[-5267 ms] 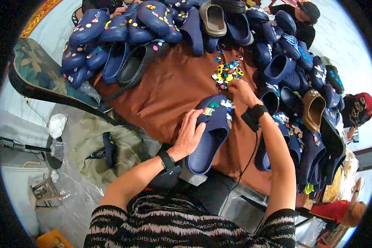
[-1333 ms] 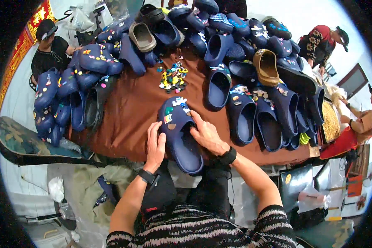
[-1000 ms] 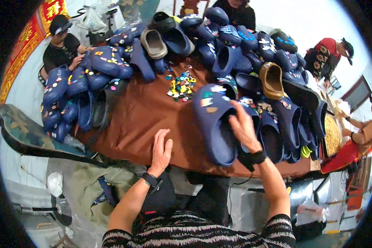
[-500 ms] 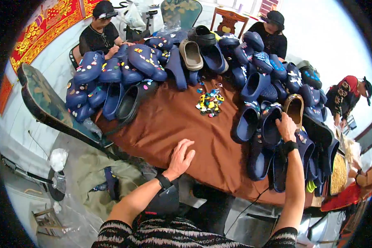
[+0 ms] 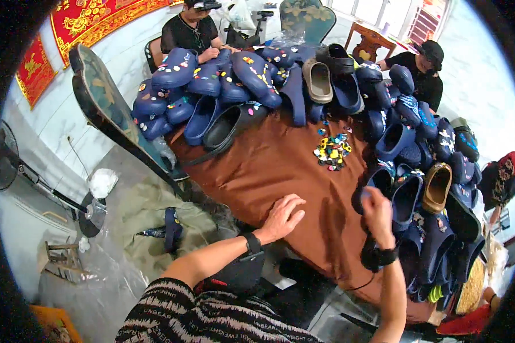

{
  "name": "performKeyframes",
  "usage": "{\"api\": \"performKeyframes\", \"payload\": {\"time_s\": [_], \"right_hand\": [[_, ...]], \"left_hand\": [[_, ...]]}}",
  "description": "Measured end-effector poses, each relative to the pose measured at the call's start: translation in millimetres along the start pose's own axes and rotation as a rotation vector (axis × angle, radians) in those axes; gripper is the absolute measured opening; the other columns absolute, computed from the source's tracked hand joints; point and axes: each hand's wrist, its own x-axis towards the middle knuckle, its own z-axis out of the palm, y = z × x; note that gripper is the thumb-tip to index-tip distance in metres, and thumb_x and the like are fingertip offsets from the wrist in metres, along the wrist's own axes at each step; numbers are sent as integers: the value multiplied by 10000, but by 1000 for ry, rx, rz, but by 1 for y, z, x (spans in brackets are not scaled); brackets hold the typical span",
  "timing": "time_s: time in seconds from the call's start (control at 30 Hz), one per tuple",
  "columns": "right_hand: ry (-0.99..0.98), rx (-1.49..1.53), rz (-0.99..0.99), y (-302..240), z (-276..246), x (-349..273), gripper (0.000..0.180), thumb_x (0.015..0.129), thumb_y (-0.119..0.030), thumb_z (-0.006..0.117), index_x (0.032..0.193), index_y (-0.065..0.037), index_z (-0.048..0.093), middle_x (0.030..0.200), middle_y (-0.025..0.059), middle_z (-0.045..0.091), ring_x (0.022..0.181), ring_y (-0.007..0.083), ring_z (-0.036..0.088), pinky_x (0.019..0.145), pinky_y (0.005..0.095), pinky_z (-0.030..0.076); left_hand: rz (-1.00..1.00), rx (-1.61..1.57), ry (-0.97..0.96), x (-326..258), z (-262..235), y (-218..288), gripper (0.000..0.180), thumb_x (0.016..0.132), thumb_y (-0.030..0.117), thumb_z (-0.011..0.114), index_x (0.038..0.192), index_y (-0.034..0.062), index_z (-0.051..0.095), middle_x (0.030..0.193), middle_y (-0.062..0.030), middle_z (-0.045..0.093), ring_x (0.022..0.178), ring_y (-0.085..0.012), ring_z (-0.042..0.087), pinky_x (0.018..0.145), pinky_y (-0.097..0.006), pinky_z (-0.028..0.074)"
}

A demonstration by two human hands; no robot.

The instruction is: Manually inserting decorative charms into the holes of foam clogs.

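Observation:
My left hand (image 5: pixel 283 217) rests at the near edge of the brown cloth (image 5: pixel 257 171), open, with fingers stretched and nothing in them. Over the near right of the table is my right hand (image 5: pixel 377 214), curled and smeared by motion; whether it grips anything cannot be made out. It overlaps the toe of a navy clog (image 5: pixel 381 174), and a second navy clog (image 5: pixel 406 197) lies just to its right. Part of another dark clog (image 5: pixel 372 257) shows left of my right wrist. Beyond my hands sits a small heap of colourful shoe charms (image 5: pixel 332 151).
Navy clogs with charms (image 5: pixel 249 74) pile up along the far left, and more line the right side around a brown clog (image 5: pixel 438 186). Two people sit across the table. A tall chair (image 5: pixel 117 114) stands at the left, near a fan (image 5: pixel 17 157). Someone else is at far right.
The whole view has swung leftward, so the table appears farther right. My right hand has left the clog it was touching and moved left. My left hand stays at the cloth's edge.

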Motion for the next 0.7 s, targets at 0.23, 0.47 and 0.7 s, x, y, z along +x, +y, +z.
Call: {"api": "performKeyframes", "payload": {"time_s": [0.23,0.47,0.7], "right_hand": [[-253,402,141,18,112,-23,279,915,-213,633,1134,-43,672,923,207,709,850,357,695,756,425,536],[-195,40,43,-4,126,-38,239,907,-221,615,1116,-107,603,1003,164,708,916,378,673,781,478,524],[-182,75,-12,2,121,-42,242,907,-168,605,1132,-77,604,1030,162,698,915,360,673,774,452,530]], "left_hand": [[-88,-68,-171,15,-5,-21,270,995,218,526,1199,50,585,1187,-151,574,1154,-317,559,1009,-403,442],[-106,-15,-237,93,-38,-67,330,976,263,567,1210,32,603,1114,-143,618,1009,-234,619,905,-373,500],[-154,258,-19,233,-49,-113,443,916,304,596,1180,-50,619,1178,-259,625,1079,-384,615,953,-455,487]]}}
